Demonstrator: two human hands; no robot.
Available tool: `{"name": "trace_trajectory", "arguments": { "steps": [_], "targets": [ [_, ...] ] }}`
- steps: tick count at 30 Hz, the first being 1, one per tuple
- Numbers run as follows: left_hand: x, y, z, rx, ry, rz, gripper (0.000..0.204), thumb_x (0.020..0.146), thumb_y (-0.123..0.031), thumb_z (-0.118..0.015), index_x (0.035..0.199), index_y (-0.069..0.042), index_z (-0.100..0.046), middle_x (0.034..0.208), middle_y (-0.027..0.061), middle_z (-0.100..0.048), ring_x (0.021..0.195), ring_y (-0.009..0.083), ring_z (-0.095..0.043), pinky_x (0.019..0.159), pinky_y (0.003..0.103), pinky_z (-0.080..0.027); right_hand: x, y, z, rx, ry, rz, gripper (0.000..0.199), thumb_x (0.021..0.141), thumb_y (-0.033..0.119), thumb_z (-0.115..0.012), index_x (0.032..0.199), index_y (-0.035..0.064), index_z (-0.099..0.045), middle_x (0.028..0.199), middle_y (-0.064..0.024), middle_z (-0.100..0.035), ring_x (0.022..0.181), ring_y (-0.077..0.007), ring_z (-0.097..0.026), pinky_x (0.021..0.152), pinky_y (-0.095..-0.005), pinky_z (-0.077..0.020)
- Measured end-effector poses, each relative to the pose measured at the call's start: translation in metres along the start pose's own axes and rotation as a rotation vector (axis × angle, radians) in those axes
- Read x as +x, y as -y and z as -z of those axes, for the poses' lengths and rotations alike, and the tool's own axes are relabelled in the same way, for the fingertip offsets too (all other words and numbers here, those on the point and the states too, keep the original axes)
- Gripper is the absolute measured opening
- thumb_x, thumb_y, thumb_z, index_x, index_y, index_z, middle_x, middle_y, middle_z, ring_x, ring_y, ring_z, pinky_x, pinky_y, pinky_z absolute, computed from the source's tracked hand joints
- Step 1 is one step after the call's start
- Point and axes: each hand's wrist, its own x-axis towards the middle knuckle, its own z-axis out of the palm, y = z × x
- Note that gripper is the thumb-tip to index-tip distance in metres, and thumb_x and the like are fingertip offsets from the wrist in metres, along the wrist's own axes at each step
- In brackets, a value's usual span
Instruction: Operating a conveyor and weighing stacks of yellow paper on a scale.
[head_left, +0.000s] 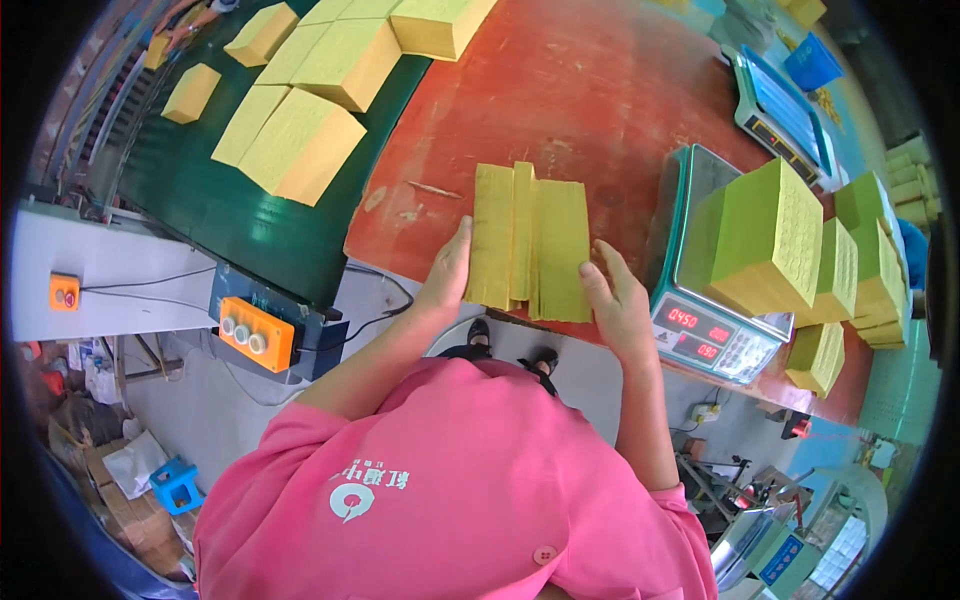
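A split stack of yellow paper sheets point(562, 250) lies at the near edge of the red table point(440, 130). It shows two wider parts with a narrow raised strip between them. My left hand point(452, 268) presses along the stack's left side, its fingers partly hidden. On the opposite side my right hand point(616, 292) holds the right edge, thumb on the near face. Right of my hands stands a digital scale point(672, 235) with lit red digits. A thick yellow paper block point(768, 235) rests on its platform.
Several yellow blocks point(300, 150) sit on the green conveyor belt point(200, 195) at left; an orange button box point(256, 333) is mounted below. Another person's hand point(180, 36) shows far left. More blocks point(872, 265), a second scale point(785, 115) and a blue bucket point(812, 63) are at right.
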Motion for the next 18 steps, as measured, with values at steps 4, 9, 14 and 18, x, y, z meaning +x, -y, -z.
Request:
{"name": "trace_trajectory", "arguments": {
  "steps": [4,9,14,18],
  "targets": [
    [0.011,0.006,-0.009,0.048,0.144,-0.071,0.054,0.105,-0.042,-0.042,0.135,0.003,-0.048,0.129,0.0112,-0.057,0.116,0.0173,-0.054,0.098,0.033,-0.043,0.012,-0.007,-0.01,0.156,0.068,-0.056,0.06,0.095,0.038,-0.061,0.134,-0.006,-0.05,0.115,-0.0263,-0.066,0.109,-0.0304,-0.065,0.095,-0.0361,-0.0481],
    [0.002,-0.039,-0.039,0.334,0.197,-0.362,0.067,0.095,-0.043,-0.06,0.139,0.004,-0.041,0.133,0.017,-0.052,0.122,0.024,-0.05,0.103,0.038,-0.039,0.012,0.008,-0.012,0.279,0.037,0.106,0.069,0.09,0.032,-0.069,0.144,-0.0017,-0.041,0.125,-0.0206,-0.061,0.117,-0.0248,-0.059,0.099,-0.0354,-0.0451],
    [0.004,-0.028,-0.013,0.697,0.268,-0.615,0.088,0.083,-0.039,-0.076,0.145,0.005,-0.032,0.148,0.0222,-0.037,0.137,0.0337,-0.037,0.113,0.044,-0.029,0.004,0.002,-0.019,0.547,0.013,0.214,0.086,0.081,0.017,-0.076,0.151,0.0054,-0.028,0.139,-0.0138,-0.051,0.127,-0.0232,-0.049,0.108,-0.0383,-0.0384],
    [0.006,-0.008,-0.011,0.661,0.225,-0.652,0.1,0.079,-0.032,-0.08,0.151,0.004,-0.021,0.157,0.0225,-0.023,0.147,0.0352,-0.022,0.118,0.044,-0.021,0.003,-0.033,-0.028,0.495,0.036,0.081,0.087,0.077,0.009,-0.075,0.151,0.0063,-0.029,0.14,-0.0132,-0.05,0.13,-0.0243,-0.048,0.11,-0.0385,-0.0365]
  ]
}}
